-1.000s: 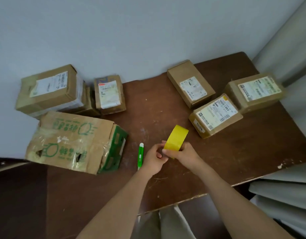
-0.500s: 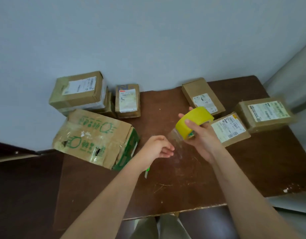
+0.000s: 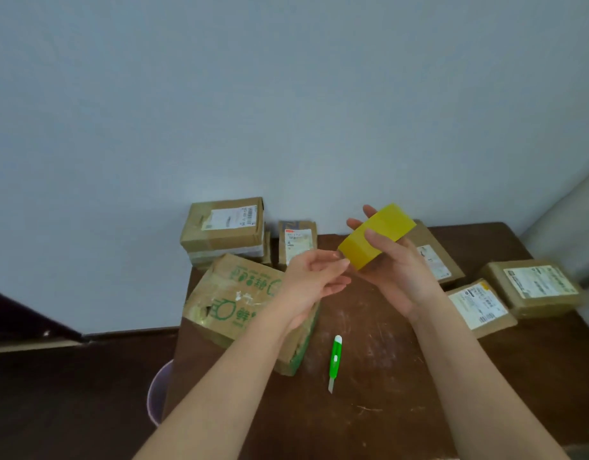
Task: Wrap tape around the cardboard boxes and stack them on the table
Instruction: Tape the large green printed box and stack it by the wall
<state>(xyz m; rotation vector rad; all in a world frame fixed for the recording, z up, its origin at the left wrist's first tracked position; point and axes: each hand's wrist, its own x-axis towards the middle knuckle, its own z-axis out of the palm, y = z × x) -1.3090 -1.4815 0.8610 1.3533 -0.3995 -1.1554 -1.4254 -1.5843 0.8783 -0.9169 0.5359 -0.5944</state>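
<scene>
My right hand (image 3: 397,270) grips a yellow roll of tape (image 3: 376,237), lifted above the brown table (image 3: 386,376). My left hand (image 3: 314,277) hovers just left of the roll, fingertips close to its lower edge, fingers loosely curled; whether it pinches a tape end I cannot tell. Several cardboard boxes lie on the table: a large one with green print (image 3: 236,300) under my left wrist, a labelled box (image 3: 225,227) stacked at the back left, a small upright one (image 3: 298,242), and three labelled boxes to the right (image 3: 434,260) (image 3: 479,305) (image 3: 535,287).
A green utility knife (image 3: 335,361) lies on the table between my forearms. A pale purple bin (image 3: 158,393) stands by the table's left edge. A grey wall runs behind the boxes, and dark floor lies to the left.
My right hand has raised the tape roll up and away from the table. My left hand followed it upward and came back beside the roll. The camera tilted up toward the wall.
</scene>
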